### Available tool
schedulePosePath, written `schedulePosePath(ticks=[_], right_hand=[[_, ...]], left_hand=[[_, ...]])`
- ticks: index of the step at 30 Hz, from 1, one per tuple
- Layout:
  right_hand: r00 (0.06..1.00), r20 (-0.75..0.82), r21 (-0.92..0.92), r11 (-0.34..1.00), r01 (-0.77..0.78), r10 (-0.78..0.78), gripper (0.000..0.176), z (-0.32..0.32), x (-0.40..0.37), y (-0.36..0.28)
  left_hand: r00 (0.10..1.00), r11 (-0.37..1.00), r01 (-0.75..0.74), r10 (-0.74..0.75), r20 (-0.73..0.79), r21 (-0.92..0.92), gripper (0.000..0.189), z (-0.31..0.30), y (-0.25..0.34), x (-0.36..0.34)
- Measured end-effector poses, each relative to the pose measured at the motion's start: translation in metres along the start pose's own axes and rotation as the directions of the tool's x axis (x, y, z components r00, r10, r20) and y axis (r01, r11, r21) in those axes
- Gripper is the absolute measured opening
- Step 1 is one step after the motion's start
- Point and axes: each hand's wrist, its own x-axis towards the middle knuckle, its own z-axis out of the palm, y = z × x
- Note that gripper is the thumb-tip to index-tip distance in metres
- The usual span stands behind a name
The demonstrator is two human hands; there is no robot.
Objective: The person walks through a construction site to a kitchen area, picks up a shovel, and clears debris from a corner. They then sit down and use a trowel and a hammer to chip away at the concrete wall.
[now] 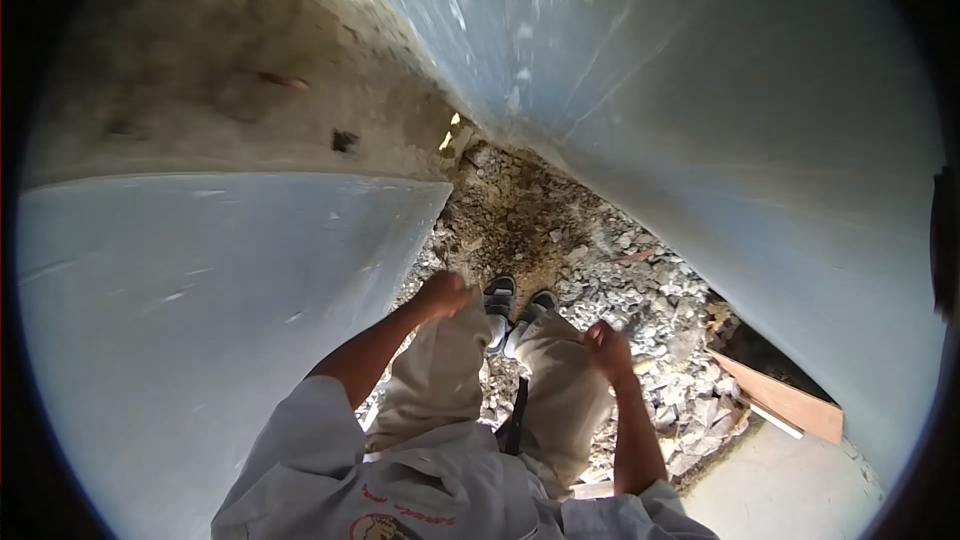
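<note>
My left hand [443, 297] is curled closed by the left knee of the beige trousers [430, 365]. On the other side, my right hand [608, 350] is also closed, close against the right thigh. Whether either hand pinches the trouser cloth or something small, I cannot make out. Both forearms come out of the short sleeves of a light grey shirt [430, 475]. Below, dark sandals [499, 292] stand on rubble and dirt.
A pale blue-grey panel [200, 290] fills the left side, and a larger one [740, 130] rises on the right. Broken stones [690, 380] cover the ground. A stained wall [230, 80] stands at upper left. A reddish-brown board [785, 395] lies at lower right.
</note>
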Motion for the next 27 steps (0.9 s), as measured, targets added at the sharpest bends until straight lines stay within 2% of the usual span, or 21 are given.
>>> schedulePosePath(ticks=[1,2,3,5,7,10,11,14,16,19,22,23,26,27], right_hand=[[0.996,-0.071,-0.012,0.998,0.061,-0.062,0.020,0.006,0.032,0.004],[0.998,-0.043,-0.011,0.999,0.048,-0.049,0.017,0.000,0.060,-0.009],[0.989,-0.056,0.063,0.988,0.143,-0.140,0.017,0.010,0.092,0.006],[0.973,-0.087,-0.034,0.977,0.211,-0.213,0.020,0.012,0.137,0.001],[0.961,-0.044,-0.082,0.960,0.268,-0.272,0.019,0.012,0.173,-0.001],[0.920,0.014,-0.169,0.906,0.388,-0.392,0.018,0.023,0.225,0.017],[0.902,0.037,-0.215,0.878,0.428,-0.430,0.018,0.028,0.239,0.027],[0.853,0.019,-0.204,0.834,0.513,-0.521,0.018,0.032,0.265,0.029],[0.881,0.050,-0.217,0.856,0.469,-0.470,0.019,0.032,0.274,0.029],[0.883,0.056,-0.214,0.858,0.467,-0.467,0.022,0.034,0.285,0.034],[0.863,-0.010,-0.273,0.831,0.484,-0.506,0.021,0.031,0.283,0.039],[0.843,-0.048,-0.236,0.826,0.512,-0.536,0.021,0.030,0.280,0.042],[0.851,-0.074,-0.199,0.844,0.499,-0.520,0.020,0.027,0.269,0.057],[0.868,-0.079,-0.213,0.859,0.466,-0.491,0.020,0.024,0.260,0.059]], left_hand=[[0.993,0.979,-0.036,0.012,-0.120,-0.202,0.049,0.006,-0.006,0.040],[0.982,0.960,-0.127,0.086,-0.166,-0.249,0.049,0.014,-0.030,0.092],[0.978,0.974,-0.091,0.049,-0.203,-0.207,0.050,0.003,-0.016,0.112],[0.943,0.976,-0.217,0.211,-0.257,0.007,0.031,-0.008,-0.023,0.169],[0.898,0.976,-0.185,0.217,-0.382,0.118,0.026,-0.019,-0.023,0.198],[0.648,0.894,-0.294,0.447,-0.617,0.339,0.037,-0.026,-0.051,0.258],[0.677,0.897,-0.280,0.436,-0.593,0.341,0.039,-0.031,-0.052,0.272],[0.741,0.890,-0.271,0.437,-0.510,0.367,0.043,-0.054,-0.044,0.294],[0.764,0.864,-0.312,0.475,-0.437,0.395,0.043,-0.064,-0.045,0.312],[0.837,0.844,-0.250,0.435,-0.332,0.474,0.039,-0.073,-0.041,0.319],[0.851,0.829,-0.235,0.427,-0.305,0.507,0.038,-0.076,-0.043,0.314],[0.818,0.802,-0.275,0.485,-0.309,0.531,0.034,-0.080,-0.057,0.326],[0.827,0.841,-0.368,0.491,-0.273,0.396,0.028,-0.084,-0.063,0.321],[0.845,0.849,-0.323,0.458,-0.277,0.419,0.025,-0.079,-0.050,0.299]])
